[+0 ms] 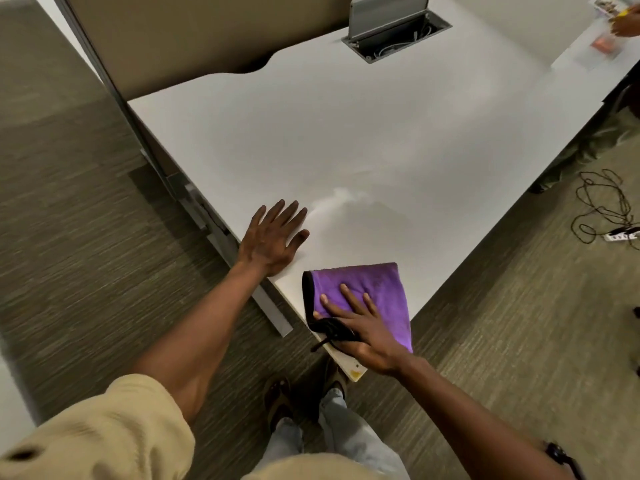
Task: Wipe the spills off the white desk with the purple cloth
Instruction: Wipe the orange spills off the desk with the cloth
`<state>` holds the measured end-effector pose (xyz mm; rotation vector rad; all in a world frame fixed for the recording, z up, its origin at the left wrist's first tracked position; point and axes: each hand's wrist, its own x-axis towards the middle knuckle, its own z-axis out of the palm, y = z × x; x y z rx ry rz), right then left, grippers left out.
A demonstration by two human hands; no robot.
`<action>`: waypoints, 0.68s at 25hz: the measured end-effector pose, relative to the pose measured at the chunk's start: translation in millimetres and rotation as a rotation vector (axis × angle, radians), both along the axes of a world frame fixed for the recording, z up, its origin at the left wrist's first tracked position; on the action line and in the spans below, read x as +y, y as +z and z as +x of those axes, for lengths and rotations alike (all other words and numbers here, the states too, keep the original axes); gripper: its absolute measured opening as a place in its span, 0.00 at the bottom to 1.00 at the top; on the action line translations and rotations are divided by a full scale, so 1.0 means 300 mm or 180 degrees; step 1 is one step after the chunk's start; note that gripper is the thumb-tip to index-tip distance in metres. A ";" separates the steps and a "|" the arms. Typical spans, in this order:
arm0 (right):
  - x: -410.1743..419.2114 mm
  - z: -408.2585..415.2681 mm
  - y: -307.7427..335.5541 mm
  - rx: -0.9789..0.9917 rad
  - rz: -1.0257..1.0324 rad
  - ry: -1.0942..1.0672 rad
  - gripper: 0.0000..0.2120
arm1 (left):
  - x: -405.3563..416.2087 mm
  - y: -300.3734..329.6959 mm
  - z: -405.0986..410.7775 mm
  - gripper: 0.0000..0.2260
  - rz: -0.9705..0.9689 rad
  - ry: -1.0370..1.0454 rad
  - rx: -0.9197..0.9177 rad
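2 hands rest flat, fingers spread: the left hand (270, 237) bare on the white desk (398, 140), the right hand (360, 323) pinning the purple cloth (377, 292) beneath its fingertips. Soft, light, likely bunches; press mid-fold.

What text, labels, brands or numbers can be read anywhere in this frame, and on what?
None can be read.
Packets at the desk's far corner: colourful print, too blurred to read.
Power strip on the carpet: any markings too small.
Purple cloth, white desk, open cable box: no lettering visible.
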<state>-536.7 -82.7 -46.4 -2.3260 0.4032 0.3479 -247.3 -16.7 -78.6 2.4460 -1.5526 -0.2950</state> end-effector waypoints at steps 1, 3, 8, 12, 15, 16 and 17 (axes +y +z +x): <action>-0.028 -0.009 0.000 0.0012 0.0039 0.0077 0.28 | 0.002 0.002 0.001 0.33 0.0039 -0.0035 0.0000; -0.101 -0.084 -0.001 -0.0016 0.0019 0.0117 0.27 | 0.010 0.007 -0.006 0.34 0.0105 -0.0142 0.0007; -0.180 -0.248 -0.004 -0.0212 0.0060 -0.0798 0.28 | 0.030 0.010 -0.019 0.33 0.0233 -0.0188 -0.0124; 0.047 -0.216 -0.045 -0.0414 0.0098 -0.0915 0.27 | 0.038 -0.002 -0.023 0.33 0.0216 -0.0171 -0.0176; 0.025 -0.253 -0.066 -0.0520 0.0118 -0.0884 0.27 | 0.036 -0.006 -0.016 0.34 0.0190 -0.0201 -0.0170; -0.024 -0.248 -0.070 -0.0519 0.0068 -0.0985 0.29 | 0.036 -0.005 -0.012 0.35 0.0191 -0.0201 -0.0174; -0.075 -0.229 -0.067 -0.0503 -0.0021 -0.1154 0.30 | 0.035 -0.006 -0.010 0.35 0.0212 -0.0197 -0.0187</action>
